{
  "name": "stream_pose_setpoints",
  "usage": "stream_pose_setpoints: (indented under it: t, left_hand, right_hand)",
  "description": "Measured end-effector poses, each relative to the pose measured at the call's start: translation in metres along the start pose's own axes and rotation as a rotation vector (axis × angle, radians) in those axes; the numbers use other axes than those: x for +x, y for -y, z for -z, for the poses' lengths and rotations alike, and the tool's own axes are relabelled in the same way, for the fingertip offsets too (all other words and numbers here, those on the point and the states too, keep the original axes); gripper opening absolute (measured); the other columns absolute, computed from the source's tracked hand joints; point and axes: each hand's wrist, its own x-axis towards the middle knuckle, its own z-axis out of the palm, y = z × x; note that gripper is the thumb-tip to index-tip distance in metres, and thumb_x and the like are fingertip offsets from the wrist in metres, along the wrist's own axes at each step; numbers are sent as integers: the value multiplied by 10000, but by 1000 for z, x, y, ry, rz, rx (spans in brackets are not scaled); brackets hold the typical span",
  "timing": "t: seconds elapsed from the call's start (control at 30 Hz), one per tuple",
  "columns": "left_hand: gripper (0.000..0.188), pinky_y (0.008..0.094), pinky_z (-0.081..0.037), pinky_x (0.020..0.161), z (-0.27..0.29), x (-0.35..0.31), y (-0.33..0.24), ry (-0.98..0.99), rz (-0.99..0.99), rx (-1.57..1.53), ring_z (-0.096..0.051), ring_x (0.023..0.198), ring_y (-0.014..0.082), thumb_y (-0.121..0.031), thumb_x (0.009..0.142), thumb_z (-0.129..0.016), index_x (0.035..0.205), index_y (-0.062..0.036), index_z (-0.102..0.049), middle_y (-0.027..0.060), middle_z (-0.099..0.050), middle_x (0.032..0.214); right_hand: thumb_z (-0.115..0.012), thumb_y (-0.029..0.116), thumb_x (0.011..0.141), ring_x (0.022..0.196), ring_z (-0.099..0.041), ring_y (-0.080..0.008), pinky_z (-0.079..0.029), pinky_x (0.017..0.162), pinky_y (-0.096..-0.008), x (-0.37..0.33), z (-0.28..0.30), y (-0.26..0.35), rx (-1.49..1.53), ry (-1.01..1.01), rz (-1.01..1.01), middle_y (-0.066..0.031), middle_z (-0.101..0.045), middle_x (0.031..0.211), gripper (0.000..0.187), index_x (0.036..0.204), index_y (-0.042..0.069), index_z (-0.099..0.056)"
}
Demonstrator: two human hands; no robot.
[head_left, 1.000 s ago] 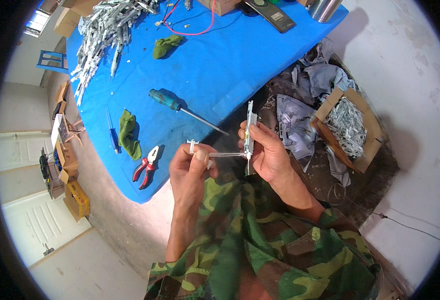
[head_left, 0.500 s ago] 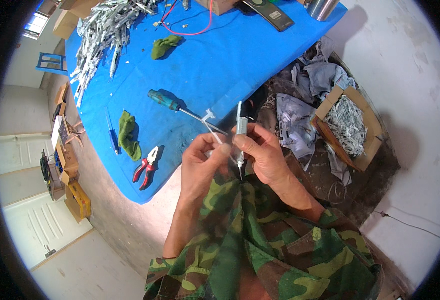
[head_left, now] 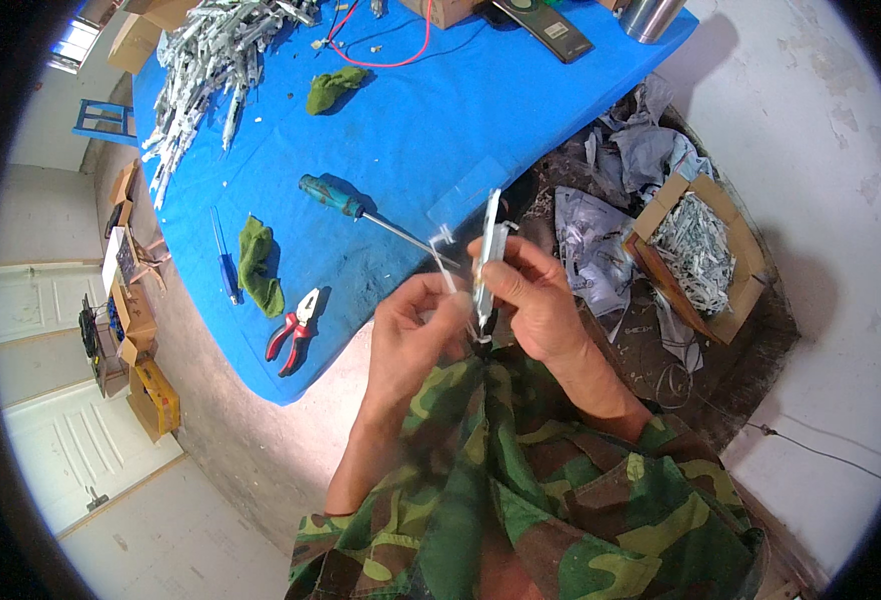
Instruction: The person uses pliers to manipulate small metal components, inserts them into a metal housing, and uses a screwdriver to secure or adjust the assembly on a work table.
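Between the thumb and fingers of my right hand [head_left: 531, 300] is a slim white-and-metal strip-like part [head_left: 490, 265], held nearly upright. My left hand [head_left: 416, 325], just beside it, pinches a thin translucent white plastic piece [head_left: 445, 260] with a short crossbar at its top. The two pieces are close together above my lap; whether they touch I cannot tell. Beyond my hands, a screwdriver with a teal handle [head_left: 332, 195] lies on the blue-covered table [head_left: 381, 140], its shaft pointing at them. Red-handled pliers [head_left: 294, 333] lie left of my left hand.
A pile of similar strips [head_left: 206, 75] covers the table's far left. Green cloths [head_left: 260, 267] and a thin blue screwdriver [head_left: 227, 275] lie nearer. A phone [head_left: 546, 28] and metal cup [head_left: 649, 18] stand at the back. Right, a cardboard box [head_left: 751, 290] holds more strips beside plastic bags [head_left: 591, 250].
My right hand has turned the metal strip, so it now leans and shows another side. The plastic piece in my left hand has swung more upright and come nearer to it.
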Motion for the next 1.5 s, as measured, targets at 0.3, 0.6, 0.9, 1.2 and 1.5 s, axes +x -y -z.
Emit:
stream_pose_setpoints:
  t: [0.3, 0.6, 0.9, 1.2, 1.5]
  left_hand:
    - [286, 259, -551, 609, 4, -2, 1, -55, -6, -122, -681, 749, 137, -202, 1000, -684, 1202, 0, -666, 103, -727, 945]
    - [296, 261, -553, 585, 15, -3, 5, -31, -3, -170, -696, 745, 153, -204, 994, -691, 1208, -3, -658, 118, -731, 946]
    - [365, 230, -563, 759, 94, 29, -3, -243, -341, -335, -689, 988, 139, -188, 1033, -675, 1334, 6, -607, 98, -705, 1152]
    - [544, 432, -465, 1145, -134, 39, -48, 370, -288, 233, -580, 1339, 274, -234, 993, -714, 1460, -5, -555, 148, -594, 1453]
    - [639, 400, -516, 1059, -162, 45, -27, 390, -321, 286, -600, 1301, 260, -222, 965, -773, 1495, 10, -502, 163, -563, 1488]
  right_hand:
    - [-706, 204, 1019, 879, -663, -106, -548, 736, -280, 10, 19, -2, 264, -63, -135, 3, -699, 1025, 251, 1225, 61, -711]
    - [-705, 247, 994, 788, -689, -174, -560, 665, -316, 13, 36, -8, 547, -186, -163, -56, -725, 976, 324, 1211, 6, -696]
    - [-688, 282, 985, 647, -619, -109, -479, 575, -278, 19, 54, -32, 451, -299, -181, 0, -688, 819, 200, 1059, 100, -724]
    - [-641, 321, 1011, 759, -562, -91, -462, 710, -273, 12, 62, -68, 348, -335, -102, 36, -616, 891, 178, 1016, 143, -631]
    - [-566, 336, 1060, 842, -566, -82, -461, 722, -280, -5, 52, -48, 226, -306, 164, 32, -615, 996, 243, 1196, 143, -625]
